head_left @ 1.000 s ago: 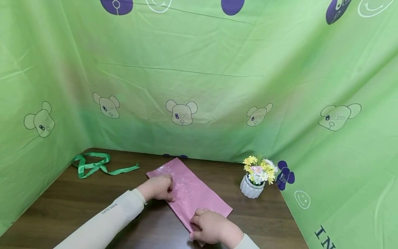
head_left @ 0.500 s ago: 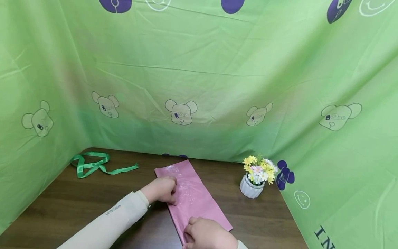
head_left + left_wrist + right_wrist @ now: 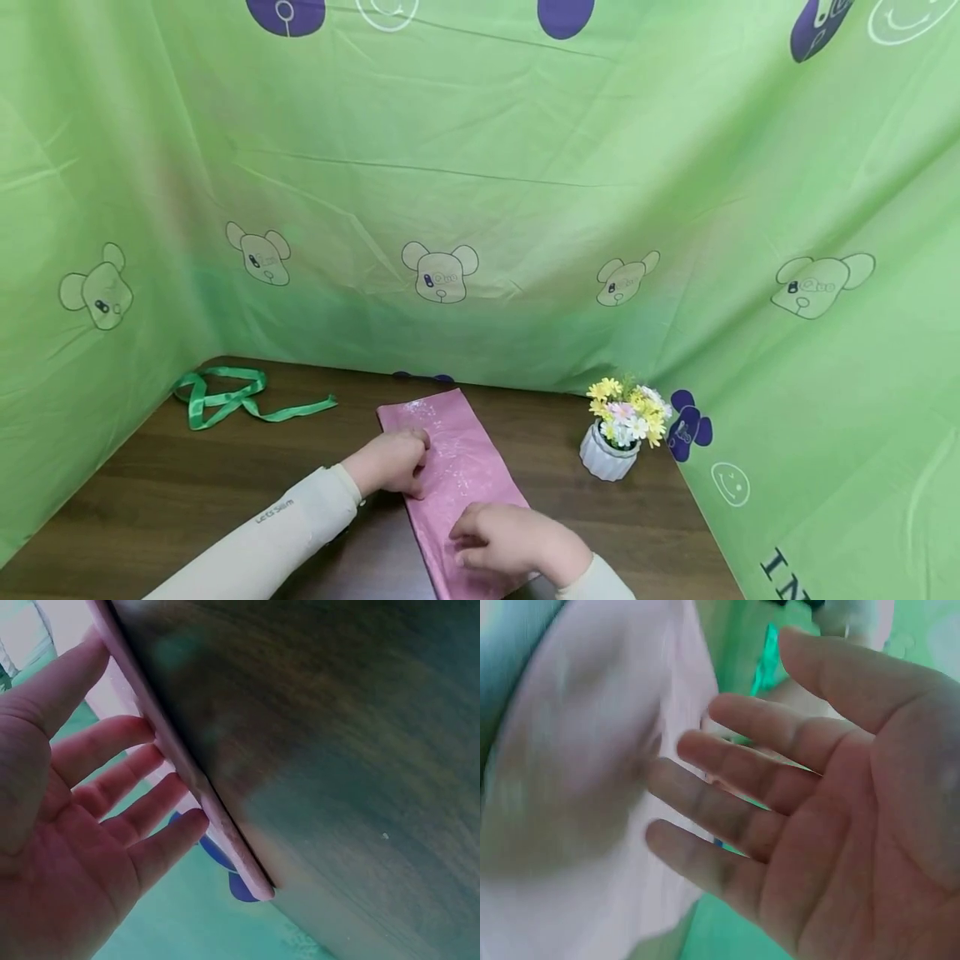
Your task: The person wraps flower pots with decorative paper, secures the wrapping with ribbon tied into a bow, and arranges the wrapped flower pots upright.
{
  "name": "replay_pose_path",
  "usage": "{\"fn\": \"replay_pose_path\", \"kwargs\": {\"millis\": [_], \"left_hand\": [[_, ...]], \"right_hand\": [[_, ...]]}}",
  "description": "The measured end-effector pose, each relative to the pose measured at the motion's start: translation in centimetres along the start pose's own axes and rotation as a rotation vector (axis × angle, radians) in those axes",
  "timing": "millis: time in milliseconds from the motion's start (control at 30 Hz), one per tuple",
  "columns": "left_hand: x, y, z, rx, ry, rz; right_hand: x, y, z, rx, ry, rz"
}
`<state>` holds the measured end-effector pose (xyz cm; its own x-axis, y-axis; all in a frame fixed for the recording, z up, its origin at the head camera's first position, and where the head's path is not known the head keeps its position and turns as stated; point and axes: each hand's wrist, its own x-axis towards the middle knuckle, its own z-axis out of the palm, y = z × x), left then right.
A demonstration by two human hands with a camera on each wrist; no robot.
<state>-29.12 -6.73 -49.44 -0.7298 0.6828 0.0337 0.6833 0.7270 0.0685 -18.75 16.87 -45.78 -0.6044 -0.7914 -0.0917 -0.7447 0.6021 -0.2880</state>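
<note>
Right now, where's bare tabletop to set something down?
Bare table: between the green ribbon and pink sheet; between left sleeve and ribbon; between sheet and potted flowers; nearer than the flowers, right of the right hand. Crowded: centre, left hand at the sheet's left edge, right hand over it.

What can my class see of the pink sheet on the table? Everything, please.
The pink sheet is long and straight-edged, with white glints on its face. It looks like film or cloth, perhaps folded; which material is unclear. It lies slanted on the brown table, its near end partly outside the head view. The left grip touches its left edge; the right grip is over its near part, apparently not touching.
</note>
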Motion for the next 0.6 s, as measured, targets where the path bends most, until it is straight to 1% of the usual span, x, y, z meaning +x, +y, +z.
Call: {"fn": "replay_pose_path", "kwargs": {"millis": [100,200,267,333,467,600], "left_hand": [[0.1,-0.1,-0.1,0.015,-0.018,0.016],[0.2,-0.2,-0.2,0.029,-0.036,0.029],[0.3,-0.2,-0.4,0.038,-0.050,0.036],[0.3,-0.2,-0.5,0.041,-0.062,0.045],[0.2,0.0,-0.7,0.058,-0.078,0.073],[0.3,0.3,-0.7,0.061,-0.086,0.098]], "right_hand": [[0.4,1.7,-0.7,0.022,0.049,0.071],[1.0,3.3,-1.3,0.018,0.112,0.157],[1.4,4.2,-1.6,0.015,0.144,0.198],[1.8,5.0,-1.6,0.004,0.172,0.216],[2.7,6.1,-1.2,-0.030,0.211,0.219],[3.5,7.0,-0.3,-0.067,0.222,0.234]]}}
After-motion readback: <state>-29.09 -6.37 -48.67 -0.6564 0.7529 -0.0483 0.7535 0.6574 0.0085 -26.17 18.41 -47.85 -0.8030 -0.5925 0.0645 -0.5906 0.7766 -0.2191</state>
